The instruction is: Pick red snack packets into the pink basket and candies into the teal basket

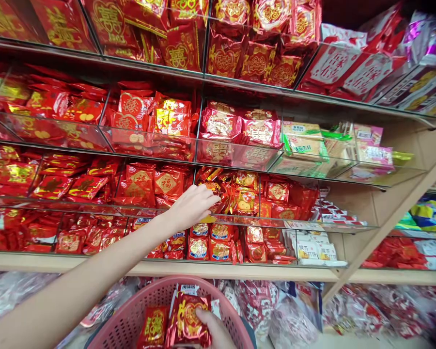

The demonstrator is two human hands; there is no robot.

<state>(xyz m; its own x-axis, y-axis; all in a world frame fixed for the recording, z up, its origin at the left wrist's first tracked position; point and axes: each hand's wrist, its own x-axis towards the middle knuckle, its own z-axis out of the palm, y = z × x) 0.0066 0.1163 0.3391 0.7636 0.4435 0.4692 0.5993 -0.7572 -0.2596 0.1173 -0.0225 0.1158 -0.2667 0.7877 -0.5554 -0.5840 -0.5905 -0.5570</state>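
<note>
My left hand (196, 206) reaches across the front of the third shelf row, fingers bent loosely and tips partly hidden. It is nearest to red and gold snack packets (245, 198), and I see nothing held in it. At the bottom, my right hand (216, 329) presses its thumb on a red packet with a gold heart print (189, 317); its other fingers are hidden. That packet is over the pink plastic basket (121, 322). Beside it rests another red packet with gold lettering (153, 327), and white packaging (187, 289) shows behind.
Clear shelf dividers (236, 152) split the shelving into bins of red wrapped packets (172, 118). Green and cream packs (305, 140) and white packs (314, 247) lie to the right. A wooden upright (388, 223) slants there. Plastic-wrapped bags (294, 320) fill the space under the bottom shelf.
</note>
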